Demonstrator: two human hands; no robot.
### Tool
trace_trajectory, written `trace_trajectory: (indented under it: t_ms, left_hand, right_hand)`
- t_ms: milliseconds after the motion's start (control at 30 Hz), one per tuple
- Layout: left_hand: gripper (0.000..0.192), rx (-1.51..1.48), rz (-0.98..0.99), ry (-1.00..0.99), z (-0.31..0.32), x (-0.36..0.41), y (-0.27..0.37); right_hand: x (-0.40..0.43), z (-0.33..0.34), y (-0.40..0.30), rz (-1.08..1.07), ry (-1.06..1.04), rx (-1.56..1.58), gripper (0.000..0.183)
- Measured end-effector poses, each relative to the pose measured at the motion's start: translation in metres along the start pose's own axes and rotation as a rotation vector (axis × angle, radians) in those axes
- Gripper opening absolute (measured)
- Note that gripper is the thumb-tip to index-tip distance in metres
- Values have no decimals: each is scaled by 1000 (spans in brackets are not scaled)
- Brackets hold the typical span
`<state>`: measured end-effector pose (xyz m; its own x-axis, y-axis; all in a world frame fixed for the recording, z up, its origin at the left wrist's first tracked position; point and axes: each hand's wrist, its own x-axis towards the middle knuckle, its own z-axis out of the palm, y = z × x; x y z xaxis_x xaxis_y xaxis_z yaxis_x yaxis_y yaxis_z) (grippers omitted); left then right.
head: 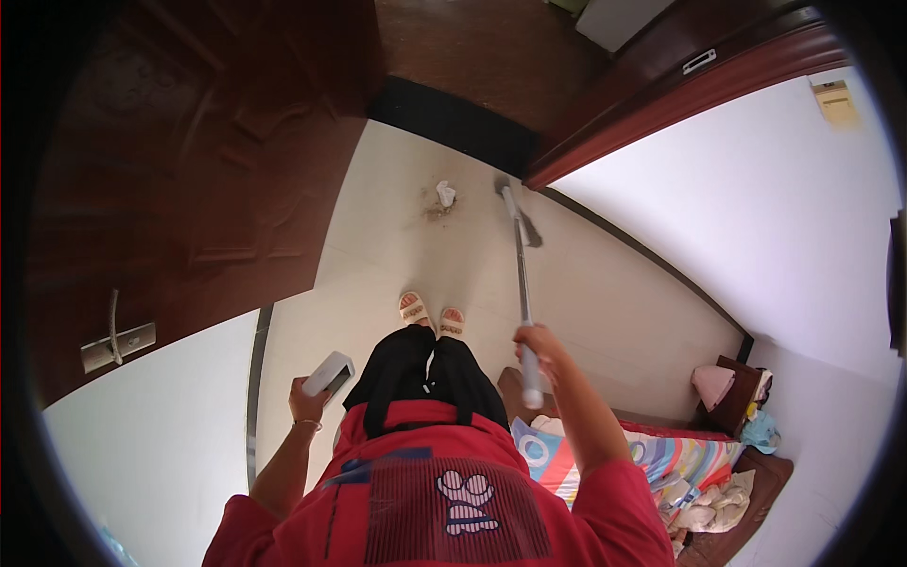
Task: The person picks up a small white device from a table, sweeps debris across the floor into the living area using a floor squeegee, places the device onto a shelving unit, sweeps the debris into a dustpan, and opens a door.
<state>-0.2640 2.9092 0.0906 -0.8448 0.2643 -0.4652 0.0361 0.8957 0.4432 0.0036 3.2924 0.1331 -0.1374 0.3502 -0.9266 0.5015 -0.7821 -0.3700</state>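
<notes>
My right hand (538, 346) grips the grey and metal handle of a broom (523, 269). The broom's dark bristles rest on the pale floor beside the door frame and look blurred. To their left lies a crumpled white tissue (446, 193) on a small pile of dirt (438, 211). My left hand (307, 401) is closed around a grey-white box-like object (329, 374) with a dark open end; I cannot tell exactly what it is. That hand is left of my black trousers, well away from the broom.
A dark red-brown door (212, 177) stands open on the left. Beyond a black threshold (453, 124) lies brown flooring. A white wall (708, 198) with dark skirting runs along the right. Colourful bedding (638, 453) and a pink item (713, 386) are at the lower right.
</notes>
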Motion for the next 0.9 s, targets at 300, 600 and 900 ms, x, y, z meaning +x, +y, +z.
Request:
trace_trajectory:
  t_ms: [300, 600, 900]
  left_hand:
    - [49, -149, 72, -71, 20, 46, 56]
    - [48, -67, 88, -82, 14, 46, 32]
    - [49, -26, -38, 21, -12, 43, 8]
  right_hand:
    - [-115, -63, 68, 208, -132, 541, 14]
    - [-63, 16, 25, 341, -241, 885, 20]
    - [0, 65, -81, 312, -575, 1305, 18]
